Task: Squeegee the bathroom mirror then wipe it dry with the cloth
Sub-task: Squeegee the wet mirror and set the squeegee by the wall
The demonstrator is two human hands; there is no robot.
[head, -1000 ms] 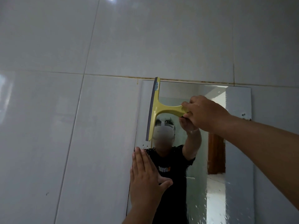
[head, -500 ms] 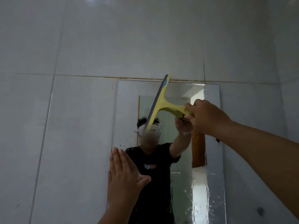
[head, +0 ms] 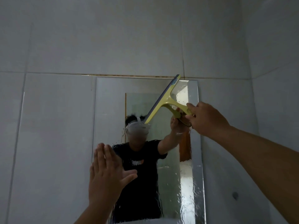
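Note:
A frameless rectangular mirror hangs on the tiled wall. Its lower part and right strip are streaked with water. My right hand grips the handle of a yellow squeegee. The squeegee's grey blade lies tilted against the upper right of the glass, its top end at the mirror's top edge. My left hand is flat with fingers spread against the mirror's lower left edge. A person's reflection shows in the glass. No cloth is in view.
Large pale grey wall tiles surround the mirror, with a stained grout line along its top edge. A room corner runs down at the right. A small dark mark sits on the wall right of the mirror.
The squeegee has moved from the mirror's upper left across to its upper right and tilted over. The view shifted, so the mirror now sits more central. My left hand stayed at the lower left edge.

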